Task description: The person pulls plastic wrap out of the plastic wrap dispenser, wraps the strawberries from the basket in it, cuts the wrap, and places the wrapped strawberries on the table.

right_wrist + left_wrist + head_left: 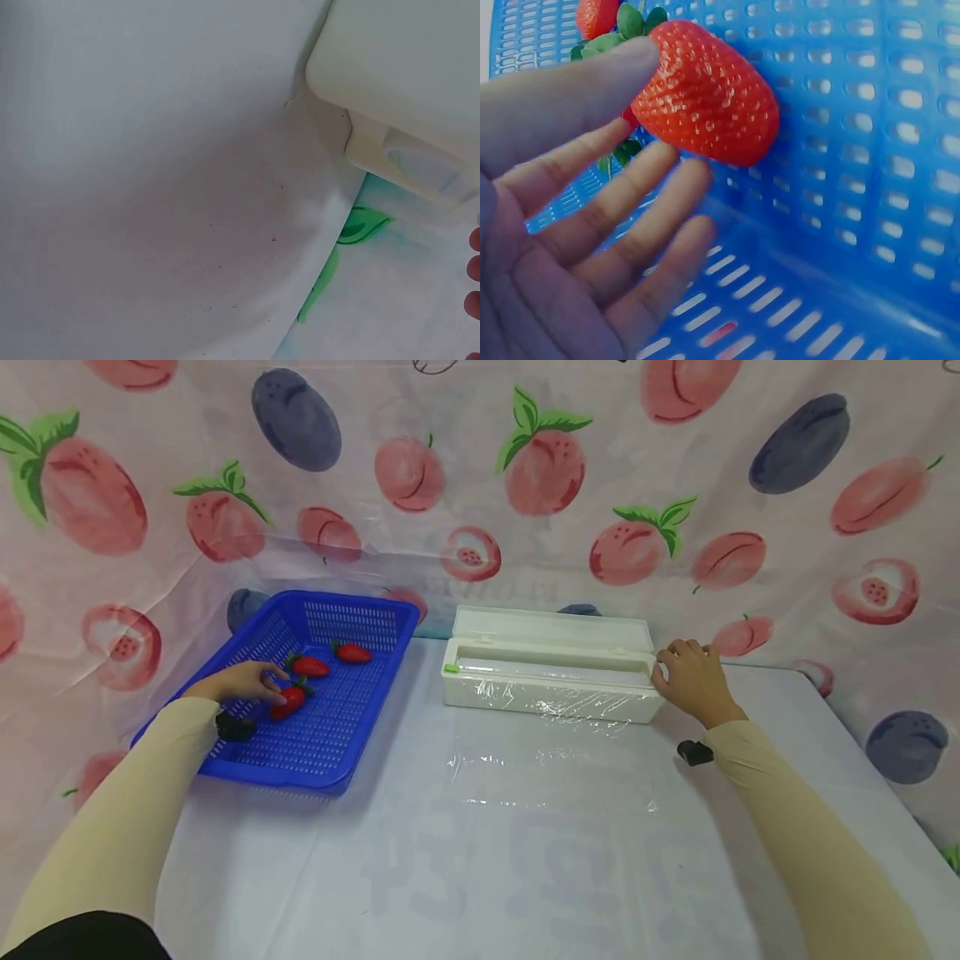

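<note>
In the blue basket (272, 779), left hand (243, 681), thumb against a strawberry (716, 97).

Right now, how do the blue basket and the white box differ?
The blue basket has perforated walls; the white box has a solid front. The basket is larger, the box narrower. The basket holds strawberries; the box holds a roll with clear film drawn out. Both stand open on the white table.
</note>
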`<state>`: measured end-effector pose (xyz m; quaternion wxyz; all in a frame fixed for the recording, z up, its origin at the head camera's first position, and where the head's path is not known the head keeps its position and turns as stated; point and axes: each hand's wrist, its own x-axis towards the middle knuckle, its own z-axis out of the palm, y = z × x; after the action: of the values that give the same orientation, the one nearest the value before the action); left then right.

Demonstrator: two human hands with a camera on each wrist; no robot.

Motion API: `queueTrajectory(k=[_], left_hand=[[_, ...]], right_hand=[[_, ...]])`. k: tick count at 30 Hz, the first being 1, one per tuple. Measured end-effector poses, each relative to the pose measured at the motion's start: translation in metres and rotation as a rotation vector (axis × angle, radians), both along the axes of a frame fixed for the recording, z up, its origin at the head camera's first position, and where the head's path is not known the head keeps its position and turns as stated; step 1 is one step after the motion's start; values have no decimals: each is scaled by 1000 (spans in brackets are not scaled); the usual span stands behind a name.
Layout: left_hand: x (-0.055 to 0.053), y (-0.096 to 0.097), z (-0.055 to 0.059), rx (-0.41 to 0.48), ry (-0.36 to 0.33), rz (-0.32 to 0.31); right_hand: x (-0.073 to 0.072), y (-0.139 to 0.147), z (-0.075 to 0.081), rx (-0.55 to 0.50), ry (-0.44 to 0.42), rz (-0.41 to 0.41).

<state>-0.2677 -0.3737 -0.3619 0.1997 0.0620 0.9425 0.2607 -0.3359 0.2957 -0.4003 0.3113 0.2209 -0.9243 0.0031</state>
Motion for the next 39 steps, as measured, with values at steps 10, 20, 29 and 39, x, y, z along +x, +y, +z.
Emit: queueTrajectory(k=[10, 20, 29, 39], left_hand=[[1, 7, 1, 45, -159, 69], [1, 18, 1, -4, -201, 201], [-2, 15, -1, 71, -202, 197], [-6, 9, -2, 223, -118, 243]], right_hand=[[-1, 1, 0, -15, -26, -4], [0, -2, 1, -9, -60, -18], [1, -3, 3, -10, -65, -15], [2, -2, 4, -20, -68, -14]])
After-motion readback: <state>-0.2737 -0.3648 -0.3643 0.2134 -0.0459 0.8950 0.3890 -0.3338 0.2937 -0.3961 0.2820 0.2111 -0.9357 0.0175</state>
